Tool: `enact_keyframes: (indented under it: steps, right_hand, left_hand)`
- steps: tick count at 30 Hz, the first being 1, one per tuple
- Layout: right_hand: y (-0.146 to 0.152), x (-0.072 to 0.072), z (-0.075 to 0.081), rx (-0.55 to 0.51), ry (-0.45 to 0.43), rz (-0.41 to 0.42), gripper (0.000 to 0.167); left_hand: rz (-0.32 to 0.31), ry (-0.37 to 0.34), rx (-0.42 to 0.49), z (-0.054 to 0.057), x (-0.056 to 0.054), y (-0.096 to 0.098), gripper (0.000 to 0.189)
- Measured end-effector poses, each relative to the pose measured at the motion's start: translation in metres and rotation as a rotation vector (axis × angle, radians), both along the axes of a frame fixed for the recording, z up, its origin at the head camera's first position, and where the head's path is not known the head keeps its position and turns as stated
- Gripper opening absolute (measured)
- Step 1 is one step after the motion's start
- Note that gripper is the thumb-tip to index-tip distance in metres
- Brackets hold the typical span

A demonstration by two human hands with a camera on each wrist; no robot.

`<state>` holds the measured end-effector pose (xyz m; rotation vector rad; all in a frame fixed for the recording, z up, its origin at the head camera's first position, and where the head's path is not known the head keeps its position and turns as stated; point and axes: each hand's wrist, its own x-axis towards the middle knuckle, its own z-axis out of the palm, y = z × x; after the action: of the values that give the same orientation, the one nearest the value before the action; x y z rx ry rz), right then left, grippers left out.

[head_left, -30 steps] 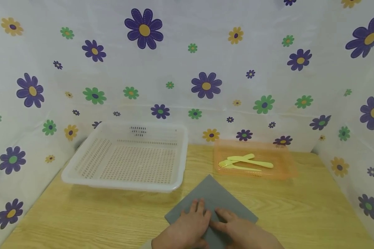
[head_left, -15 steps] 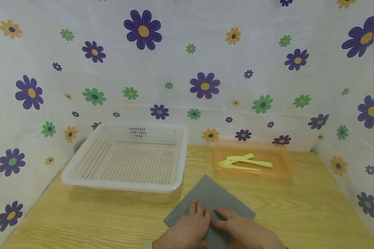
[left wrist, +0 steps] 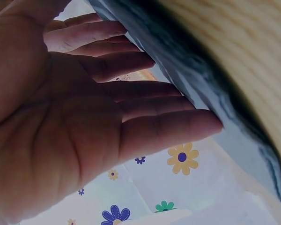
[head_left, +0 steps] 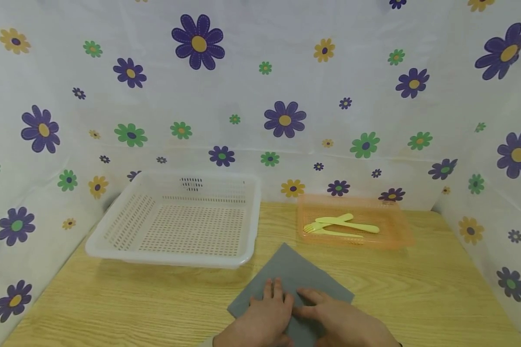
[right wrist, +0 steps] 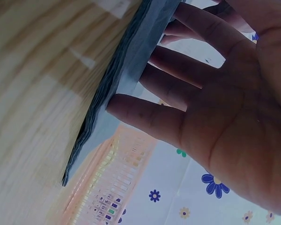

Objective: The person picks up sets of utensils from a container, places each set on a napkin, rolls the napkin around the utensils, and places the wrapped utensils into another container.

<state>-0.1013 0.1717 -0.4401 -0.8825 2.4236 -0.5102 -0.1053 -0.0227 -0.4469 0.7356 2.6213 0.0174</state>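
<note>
A grey folded napkin [head_left: 288, 267] lies on the wooden table, one corner pointing away from me. Both wrist views show its edge as several thin stacked layers. My left hand [head_left: 265, 315] rests on its left half, fingers extended; in the left wrist view that hand's fingertips [left wrist: 210, 123] touch the napkin near its edge. On the right half lies my right hand [head_left: 338, 318], thumb side toward the left hand. In the right wrist view its straight fingers [right wrist: 145, 115] touch the top layer. The napkin's near corner is out of frame, and the hands cover its middle.
A large white plastic basket [head_left: 199, 226] stands at the back left. Behind the napkin to the right is a shallow orange basket [head_left: 392, 224] holding a yellow knife [head_left: 351, 224], a yellow fork [head_left: 314, 227] and another yellow utensil [head_left: 340, 234]. A flowered sheet [head_left: 234, 91] encloses the table.
The napkin has turned slightly counterclockwise under my hands: its far corner shifted left and its right corner moved a little away from me. Both hands stay nearly in place.
</note>
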Motion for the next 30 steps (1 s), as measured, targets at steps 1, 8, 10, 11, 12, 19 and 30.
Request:
enact_keyframes:
  steps: [1,8,10,11,12,19,30]
  right_hand:
    - [-0.0001,0.0000,0.0001,0.003,0.004,0.003,0.071]
    - [0.0002,-0.0005,-0.0015,0.010,-0.002,-0.001,0.072]
    - [-0.0001,-0.0008,-0.0015,0.010,-0.008,-0.005,0.072]
    - [-0.0003,-0.0008,-0.0015,0.010,-0.010,-0.006,0.072]
    - [-0.0003,-0.0007,-0.0015,0.011,-0.010,-0.007,0.073]
    - [0.0000,0.0008,-0.0022,0.013,0.030,0.007,0.075]
    - [-0.0023,0.0019,0.0000,0.025,0.047,0.025,0.077]
  left_hand:
    - [0.003,-0.005,-0.001,0.0000,0.0001,0.0002,0.084]
    - [0.010,-0.020,0.003,0.0005,-0.0004,0.0008,0.084]
    - [0.001,-0.003,0.001,0.0007,0.0001,0.0005,0.084]
    - [-0.006,0.005,-0.002,0.0008,0.0004,0.0003,0.085]
    - [-0.011,0.013,-0.004,0.0008,0.0006,0.0001,0.085]
    - [-0.026,0.026,0.008,0.0000,0.0007,-0.0023,0.086]
    - [-0.023,0.013,0.006,0.0000,-0.0010,-0.0028,0.088]
